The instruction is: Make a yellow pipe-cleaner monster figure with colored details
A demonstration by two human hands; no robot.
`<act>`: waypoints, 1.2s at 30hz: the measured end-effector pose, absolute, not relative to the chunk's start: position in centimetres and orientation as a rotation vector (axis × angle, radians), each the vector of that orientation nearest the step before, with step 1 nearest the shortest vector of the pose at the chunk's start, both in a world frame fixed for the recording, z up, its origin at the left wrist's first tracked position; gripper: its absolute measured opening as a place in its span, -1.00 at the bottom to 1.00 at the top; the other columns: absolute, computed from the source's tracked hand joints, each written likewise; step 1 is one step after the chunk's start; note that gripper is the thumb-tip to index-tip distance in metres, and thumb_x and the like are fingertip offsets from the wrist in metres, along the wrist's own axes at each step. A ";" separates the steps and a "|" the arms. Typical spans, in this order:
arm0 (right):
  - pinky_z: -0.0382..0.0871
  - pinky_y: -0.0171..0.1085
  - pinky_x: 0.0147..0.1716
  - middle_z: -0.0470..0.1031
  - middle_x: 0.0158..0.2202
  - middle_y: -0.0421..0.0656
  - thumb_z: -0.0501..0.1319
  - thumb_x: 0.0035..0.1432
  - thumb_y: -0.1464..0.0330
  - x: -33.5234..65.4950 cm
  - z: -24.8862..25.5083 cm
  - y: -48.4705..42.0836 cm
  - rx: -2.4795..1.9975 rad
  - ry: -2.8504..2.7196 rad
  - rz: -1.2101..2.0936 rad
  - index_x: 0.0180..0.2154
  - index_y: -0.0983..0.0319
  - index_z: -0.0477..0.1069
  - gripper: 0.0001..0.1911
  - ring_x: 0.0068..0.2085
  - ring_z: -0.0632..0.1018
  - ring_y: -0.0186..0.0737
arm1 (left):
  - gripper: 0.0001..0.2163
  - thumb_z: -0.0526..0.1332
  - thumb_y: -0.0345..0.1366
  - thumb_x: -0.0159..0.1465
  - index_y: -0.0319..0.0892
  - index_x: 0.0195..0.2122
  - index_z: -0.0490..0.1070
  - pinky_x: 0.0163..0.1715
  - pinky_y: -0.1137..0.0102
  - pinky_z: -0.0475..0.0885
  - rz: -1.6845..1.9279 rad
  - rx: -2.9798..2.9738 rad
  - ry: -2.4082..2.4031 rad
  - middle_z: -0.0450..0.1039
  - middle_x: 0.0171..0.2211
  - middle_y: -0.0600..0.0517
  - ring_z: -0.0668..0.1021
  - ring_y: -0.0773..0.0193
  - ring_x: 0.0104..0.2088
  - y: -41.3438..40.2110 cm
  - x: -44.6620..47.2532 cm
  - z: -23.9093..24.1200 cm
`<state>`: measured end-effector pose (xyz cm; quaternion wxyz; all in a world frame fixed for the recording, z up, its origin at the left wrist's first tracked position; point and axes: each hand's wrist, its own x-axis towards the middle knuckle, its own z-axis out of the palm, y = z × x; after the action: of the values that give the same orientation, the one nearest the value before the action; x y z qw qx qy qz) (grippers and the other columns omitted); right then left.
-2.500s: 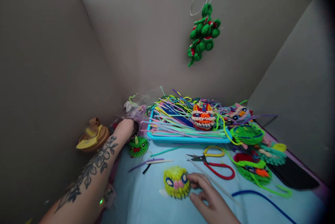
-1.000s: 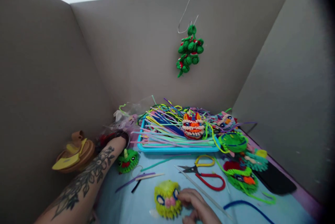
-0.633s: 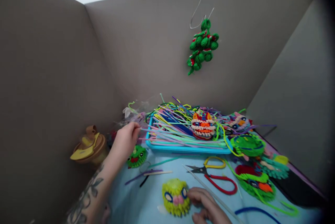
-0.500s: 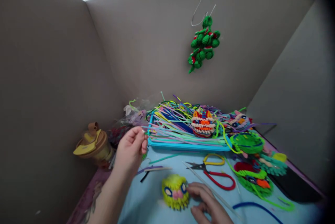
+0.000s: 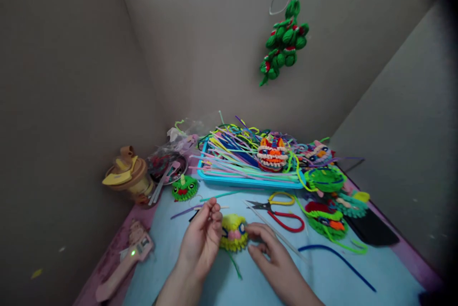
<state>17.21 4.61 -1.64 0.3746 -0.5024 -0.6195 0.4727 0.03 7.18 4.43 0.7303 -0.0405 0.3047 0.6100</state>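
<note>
A yellow pipe-cleaner face [image 5: 234, 233] with blue-rimmed eyes and a pink nose lies on the blue cloth. My left hand [image 5: 203, 239], palm turned up and fingers curled in, is just left of it and covers its left edge. Anything inside those curled fingers is too small or hidden to name. At the face's right edge, my right hand [image 5: 270, 253] has its bent fingertips touching or very near it, with thumb apart and nothing gripped. A short green strand [image 5: 235, 266] shows below the face, between the hands.
Behind stands a blue tray [image 5: 246, 182] of pipe cleaners. Scissors [image 5: 277, 210] lie right of centre, near a bent blue pipe cleaner [image 5: 339, 260]. Several finished faces line the right side. A green face [image 5: 184, 188], a lit glue gun [image 5: 130, 260] and a lidded cup [image 5: 130, 177] are left.
My left hand has come down from the tray's front-left corner to the yellow face. My right hand has stayed by it. The view has tipped downward, showing the glue gun and the green strand.
</note>
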 end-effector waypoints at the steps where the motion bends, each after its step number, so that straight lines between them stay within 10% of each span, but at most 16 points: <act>1: 0.41 -0.29 -0.27 0.34 -0.10 -0.04 0.11 0.07 0.37 17.2 -1.7 4.6 -1.289 -1.580 1.203 -0.15 0.19 0.37 -0.74 -0.09 0.42 -0.16 | -0.86 0.00 -0.48 0.27 -0.28 -0.34 0.33 -0.61 0.68 0.33 1.344 -0.085 0.655 0.31 -0.45 0.02 0.39 0.53 -0.55 6.8 0.0 4.3; 8: 0.41 -0.28 -0.27 0.33 -0.11 -0.05 0.11 0.08 0.37 17.6 -1.9 4.7 -1.287 -1.527 1.173 -0.19 0.19 0.38 -0.78 -0.10 0.42 -0.16 | -0.76 0.19 -0.14 0.14 -0.21 -0.51 0.29 -0.73 0.56 -0.12 1.105 0.715 1.262 -0.08 -0.72 0.24 0.02 0.51 -0.73 4.9 -4.4 2.9; 17: 0.43 -0.29 -0.31 0.38 -0.16 -0.05 0.14 0.05 0.36 17.6 -2.5 4.9 -1.308 -1.505 1.138 -0.23 0.20 0.42 -0.80 -0.14 0.45 -0.15 | -0.86 0.04 -0.31 0.19 -0.15 -0.42 0.36 -0.53 0.43 0.06 0.120 1.855 1.850 0.43 -0.52 -0.01 0.45 0.23 -0.49 3.3 -5.1 0.9; 28: 0.41 -0.29 -0.33 0.39 -0.28 -0.06 0.12 0.06 0.35 17.2 -4.2 6.2 -1.241 -1.492 1.056 -0.33 0.25 0.41 -0.85 -0.22 0.46 -0.16 | -0.82 0.01 -0.46 0.17 -0.28 -0.31 0.39 -0.44 0.36 0.28 0.115 2.115 2.682 0.47 -0.36 -0.24 0.52 0.00 -0.33 13.1 -8.8 13.8; 36: 0.37 -0.29 -0.33 0.39 -0.35 -0.08 0.08 0.07 0.36 17.0 -4.4 6.5 -1.272 -1.576 0.982 -0.39 0.27 0.40 -0.85 -0.27 0.46 -0.17 | -0.79 0.04 -0.19 0.20 -0.18 -0.39 0.39 -0.54 0.48 0.20 1.039 1.886 2.120 0.37 -0.57 0.05 0.41 0.29 -0.55 10.0 -7.9 6.4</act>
<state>16.97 6.52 -4.37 0.4307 -0.5102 -0.6318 0.3938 -7.90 10.03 6.42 0.0597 0.6231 0.7003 0.3433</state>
